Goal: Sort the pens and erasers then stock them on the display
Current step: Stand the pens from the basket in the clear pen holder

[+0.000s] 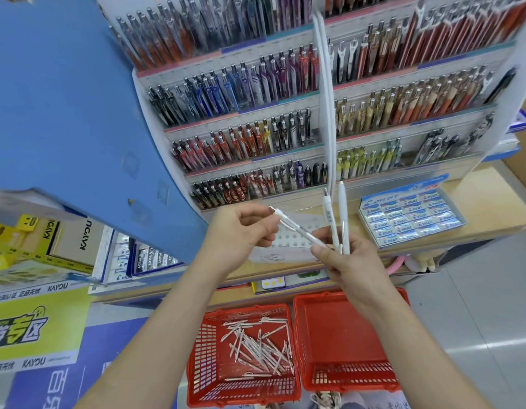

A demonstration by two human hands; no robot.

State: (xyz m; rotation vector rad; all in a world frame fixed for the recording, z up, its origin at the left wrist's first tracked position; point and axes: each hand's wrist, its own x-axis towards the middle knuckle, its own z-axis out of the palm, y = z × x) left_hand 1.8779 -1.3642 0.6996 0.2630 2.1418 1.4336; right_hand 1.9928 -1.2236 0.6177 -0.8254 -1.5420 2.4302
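Note:
My left hand [244, 231] pinches the clip end of a white pen [297, 228] that slants down to my right hand [348, 261]. My right hand also grips two more white pens [337, 216] standing upright, tips down in the fist. Below, the left red basket [196, 364] holds several loose white pens [261, 346]. The right red basket [350, 343] has nothing in it. A tiered pen display [320, 137] filled with coloured pens rises in front. A box of Pilot erasers [410, 215] sits on the shelf at the right.
A white perforated pen holder [288, 243] lies on the wooden shelf [486, 199] behind my hands. A blue panel [64, 113] stands at the left. Yellow boxes [28, 246] and more eraser packs [149, 258] sit lower left. Grey floor [477, 305] lies at the right.

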